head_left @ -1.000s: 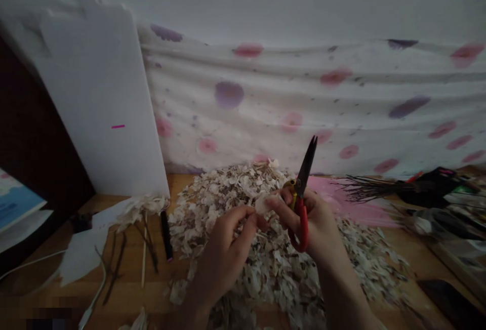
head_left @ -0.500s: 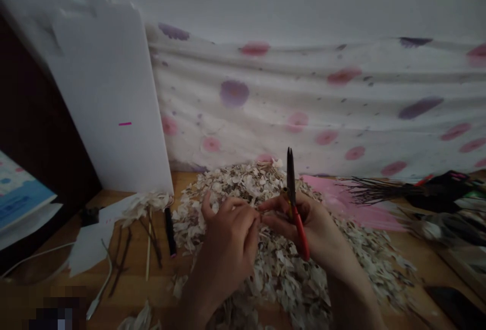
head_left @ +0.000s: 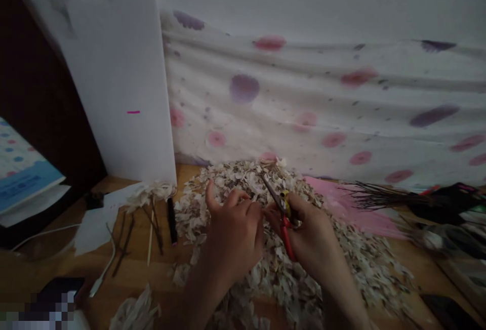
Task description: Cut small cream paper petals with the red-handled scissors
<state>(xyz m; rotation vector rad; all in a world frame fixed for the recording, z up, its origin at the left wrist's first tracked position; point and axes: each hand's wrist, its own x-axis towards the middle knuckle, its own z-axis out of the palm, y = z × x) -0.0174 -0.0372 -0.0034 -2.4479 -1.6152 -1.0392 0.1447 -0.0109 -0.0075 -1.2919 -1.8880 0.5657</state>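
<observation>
My right hand [head_left: 313, 229] is closed round a pair of red-handled scissors [head_left: 286, 231] with a yellow part near the pivot. The dark blades tilt up and to the left. My left hand [head_left: 237, 234] is closed in a pinch just left of the scissors, fingertips close to those of my right hand. Whatever it pinches is too small or hidden to name. Both hands are above a large heap of pale, dry petal-like pieces [head_left: 281, 274] on the wooden table [head_left: 163, 279].
On the left lie a cream petal flower [head_left: 150, 193], thin dark twigs [head_left: 123, 244], a black marker [head_left: 171, 221], a white cable [head_left: 102, 279] and paper [head_left: 93, 231]. A bundle of dark twigs [head_left: 370, 196] and pink sheet [head_left: 341, 201] lie right. A white board [head_left: 125, 77] stands behind.
The scissors have tipped from nearly upright to leaning left, as my right hand turned. The whole view has shifted slightly. My left hand keeps its pinch.
</observation>
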